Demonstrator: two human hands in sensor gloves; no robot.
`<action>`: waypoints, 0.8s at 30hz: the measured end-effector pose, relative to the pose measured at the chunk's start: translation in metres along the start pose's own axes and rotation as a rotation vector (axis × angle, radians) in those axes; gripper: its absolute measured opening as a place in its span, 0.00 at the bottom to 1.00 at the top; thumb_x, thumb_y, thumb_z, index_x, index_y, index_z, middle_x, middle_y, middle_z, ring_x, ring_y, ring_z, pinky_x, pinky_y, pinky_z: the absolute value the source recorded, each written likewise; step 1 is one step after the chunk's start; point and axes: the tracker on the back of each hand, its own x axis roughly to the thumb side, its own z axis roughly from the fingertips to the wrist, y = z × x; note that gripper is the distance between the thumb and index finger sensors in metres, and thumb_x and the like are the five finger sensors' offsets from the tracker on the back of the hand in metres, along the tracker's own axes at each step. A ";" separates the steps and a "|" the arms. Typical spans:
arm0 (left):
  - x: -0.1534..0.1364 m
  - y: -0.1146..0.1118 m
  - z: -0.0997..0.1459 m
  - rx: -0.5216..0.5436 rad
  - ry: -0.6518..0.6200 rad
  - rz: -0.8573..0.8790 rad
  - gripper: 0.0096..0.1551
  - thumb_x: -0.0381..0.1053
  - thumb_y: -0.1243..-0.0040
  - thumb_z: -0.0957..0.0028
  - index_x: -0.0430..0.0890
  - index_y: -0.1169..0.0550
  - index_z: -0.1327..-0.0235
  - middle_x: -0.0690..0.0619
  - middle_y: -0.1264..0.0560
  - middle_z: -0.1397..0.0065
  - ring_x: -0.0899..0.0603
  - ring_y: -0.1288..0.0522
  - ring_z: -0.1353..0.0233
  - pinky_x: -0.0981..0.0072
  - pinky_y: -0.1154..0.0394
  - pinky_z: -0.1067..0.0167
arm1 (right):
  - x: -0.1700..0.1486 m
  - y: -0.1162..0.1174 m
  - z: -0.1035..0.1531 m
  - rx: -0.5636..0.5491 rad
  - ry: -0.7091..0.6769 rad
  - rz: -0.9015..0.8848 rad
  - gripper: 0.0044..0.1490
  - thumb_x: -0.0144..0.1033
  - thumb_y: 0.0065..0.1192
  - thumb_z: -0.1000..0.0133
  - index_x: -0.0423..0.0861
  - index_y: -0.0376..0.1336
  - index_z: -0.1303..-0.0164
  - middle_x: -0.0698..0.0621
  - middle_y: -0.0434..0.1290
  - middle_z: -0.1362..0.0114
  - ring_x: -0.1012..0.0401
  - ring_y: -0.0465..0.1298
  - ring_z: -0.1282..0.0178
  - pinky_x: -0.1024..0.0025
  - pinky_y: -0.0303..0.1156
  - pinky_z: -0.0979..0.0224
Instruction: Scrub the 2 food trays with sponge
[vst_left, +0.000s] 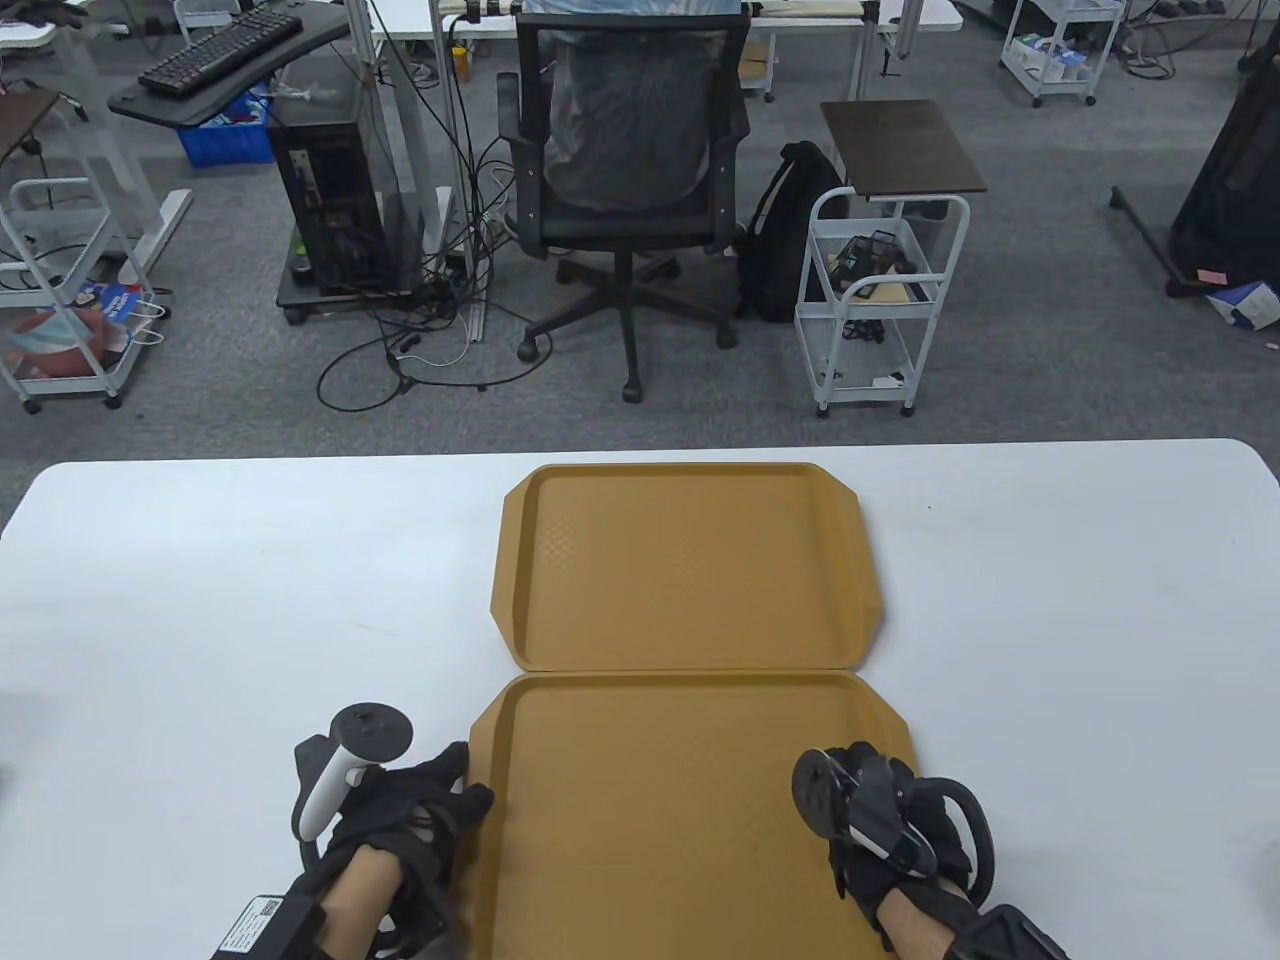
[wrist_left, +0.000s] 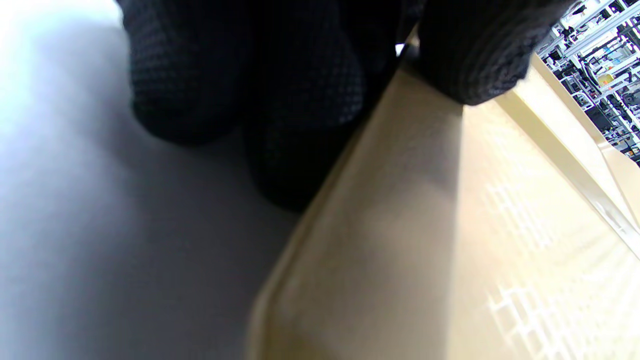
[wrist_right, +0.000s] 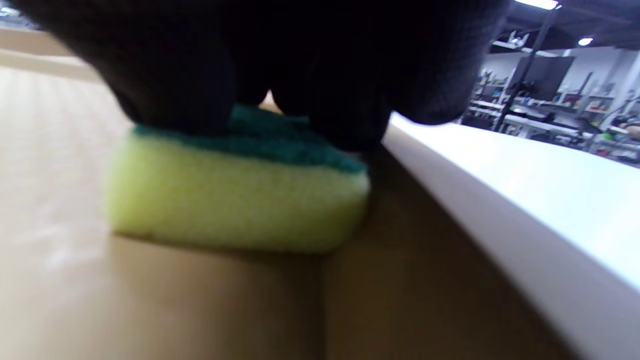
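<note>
Two tan food trays lie end to end in the middle of the table. The far tray (vst_left: 685, 570) holds nothing. At the left rim of the near tray (vst_left: 650, 790) my left hand (vst_left: 455, 795) pinches the edge; the left wrist view shows the thumb (wrist_left: 475, 50) on top of that rim (wrist_left: 400, 200) and the other fingers on the table beside it. My right hand (vst_left: 900, 795) sits in the tray's right part and covers the sponge from above. In the right wrist view the gloved fingers (wrist_right: 175, 100) press on the green top of the yellow sponge (wrist_right: 235, 200), which lies flat on the tray floor (wrist_right: 150, 300) near its right wall.
The white table (vst_left: 200, 600) stretches wide on both sides of the trays. Beyond its far edge stand an office chair (vst_left: 625, 180), a white wheeled cart (vst_left: 880, 290) and a computer tower (vst_left: 325, 200) with cables on the floor.
</note>
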 end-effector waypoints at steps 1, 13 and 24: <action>0.000 0.000 0.000 0.000 0.000 -0.001 0.42 0.63 0.37 0.50 0.61 0.37 0.22 0.57 0.13 0.53 0.49 0.07 0.63 0.60 0.12 0.60 | 0.000 0.000 -0.005 -0.006 0.015 -0.004 0.38 0.46 0.76 0.51 0.51 0.66 0.29 0.45 0.69 0.23 0.50 0.79 0.39 0.52 0.78 0.34; 0.000 0.000 0.000 -0.002 -0.001 -0.003 0.42 0.63 0.37 0.50 0.61 0.38 0.22 0.58 0.13 0.53 0.49 0.07 0.63 0.60 0.12 0.60 | 0.041 -0.010 -0.031 0.078 0.030 -0.205 0.37 0.45 0.75 0.50 0.48 0.67 0.30 0.42 0.68 0.23 0.47 0.79 0.40 0.52 0.79 0.36; 0.001 0.000 -0.001 -0.003 -0.001 -0.006 0.42 0.63 0.37 0.50 0.61 0.38 0.22 0.58 0.13 0.53 0.50 0.07 0.63 0.60 0.12 0.60 | 0.141 -0.023 -0.041 0.084 -0.096 -0.273 0.37 0.46 0.75 0.50 0.48 0.67 0.30 0.42 0.67 0.22 0.47 0.78 0.41 0.53 0.78 0.37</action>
